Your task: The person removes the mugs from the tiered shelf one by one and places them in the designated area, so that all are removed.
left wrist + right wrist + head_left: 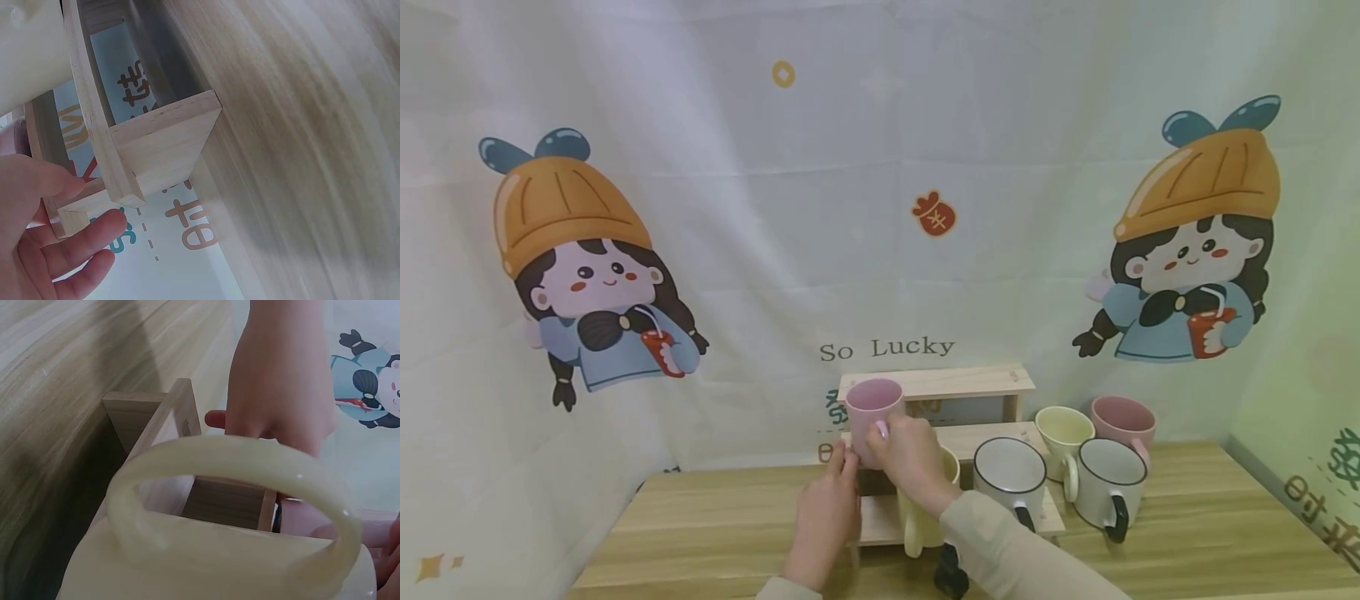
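Grip closed: right hand (912,460) curled round the handle (882,429) of a pink mug (867,417).
From the head view I have the mug at the left end of the wooden stand's (973,432) middle tier, base contact unclear; the left hand (827,507) pinches that end, with a yellow mug (925,527) just right and below.

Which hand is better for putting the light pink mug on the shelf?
Probably the right hand: it holds the light pink mug by its handle, close to the wooden shelf. The left hand is by the shelf's left end, not on the handle.
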Motion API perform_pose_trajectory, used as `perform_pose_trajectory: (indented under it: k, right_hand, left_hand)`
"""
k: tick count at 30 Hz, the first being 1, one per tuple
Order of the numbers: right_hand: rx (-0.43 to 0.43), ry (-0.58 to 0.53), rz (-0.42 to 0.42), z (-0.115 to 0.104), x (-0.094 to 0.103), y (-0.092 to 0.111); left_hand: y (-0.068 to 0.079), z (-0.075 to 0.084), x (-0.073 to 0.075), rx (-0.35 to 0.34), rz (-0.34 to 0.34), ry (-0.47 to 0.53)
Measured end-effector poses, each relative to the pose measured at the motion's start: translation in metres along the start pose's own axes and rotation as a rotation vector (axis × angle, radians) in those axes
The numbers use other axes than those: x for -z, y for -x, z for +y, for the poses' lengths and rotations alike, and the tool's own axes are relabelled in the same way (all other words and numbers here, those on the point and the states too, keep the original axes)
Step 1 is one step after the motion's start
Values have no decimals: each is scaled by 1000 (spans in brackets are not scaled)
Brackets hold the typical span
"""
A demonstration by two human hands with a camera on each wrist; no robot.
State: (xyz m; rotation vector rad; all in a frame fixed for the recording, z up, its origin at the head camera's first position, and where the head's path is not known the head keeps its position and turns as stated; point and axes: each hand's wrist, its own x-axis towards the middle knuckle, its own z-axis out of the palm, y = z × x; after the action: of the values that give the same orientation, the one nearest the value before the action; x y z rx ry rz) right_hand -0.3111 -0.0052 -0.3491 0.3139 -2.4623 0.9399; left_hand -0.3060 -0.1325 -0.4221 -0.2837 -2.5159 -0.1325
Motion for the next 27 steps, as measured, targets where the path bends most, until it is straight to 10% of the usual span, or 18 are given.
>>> perform_pose_trajectory:
  k: [27]
  right_hand:
    - [110,-57,193,14,38,4]
  left_hand:
    - [0,1,-3,3,29,20]
